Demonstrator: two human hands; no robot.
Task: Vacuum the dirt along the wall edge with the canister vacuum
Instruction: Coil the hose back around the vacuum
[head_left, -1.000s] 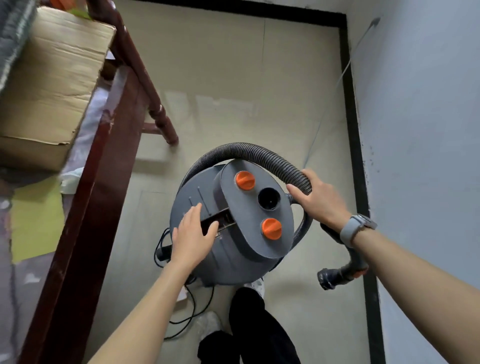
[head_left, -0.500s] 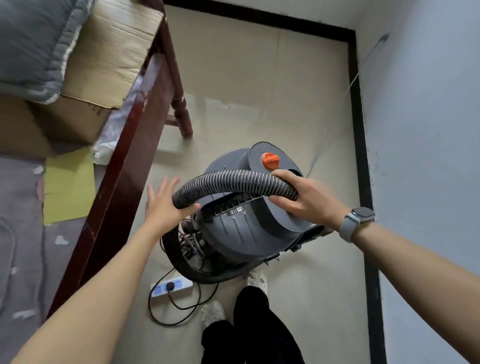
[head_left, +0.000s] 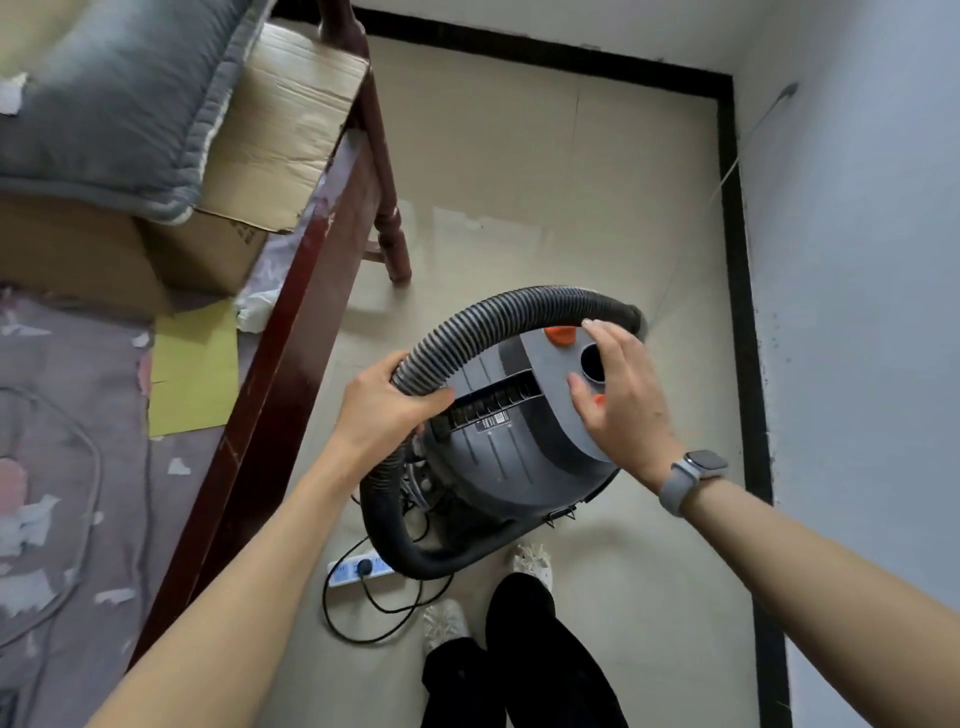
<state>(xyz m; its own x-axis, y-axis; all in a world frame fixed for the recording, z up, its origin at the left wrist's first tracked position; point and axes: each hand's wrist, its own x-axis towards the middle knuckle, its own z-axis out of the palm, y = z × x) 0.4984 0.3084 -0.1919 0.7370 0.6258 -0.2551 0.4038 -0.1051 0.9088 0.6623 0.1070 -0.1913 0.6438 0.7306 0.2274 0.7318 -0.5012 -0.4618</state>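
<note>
Left hand (head_left: 387, 402) grips the ribbed black hose (head_left: 498, 317); right hand (head_left: 618, 395) rests flat-fingered on the smooth grey canister (head_left: 514, 457).

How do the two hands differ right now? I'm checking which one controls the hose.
The left hand grips the ribbed hose, fingers curled round it; the right hand lies flat with straight fingers on the vacuum canister top. The right wrist wears a grey watch; the left wrist is bare. Both touch the vacuum.

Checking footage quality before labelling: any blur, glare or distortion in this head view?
Head view: wide-angle bending curves the black baseboard and bed rail; soft window glare sits on the floor; the right hand is slightly motion-blurred; the left hand and hose stay fairly sharp.
</note>
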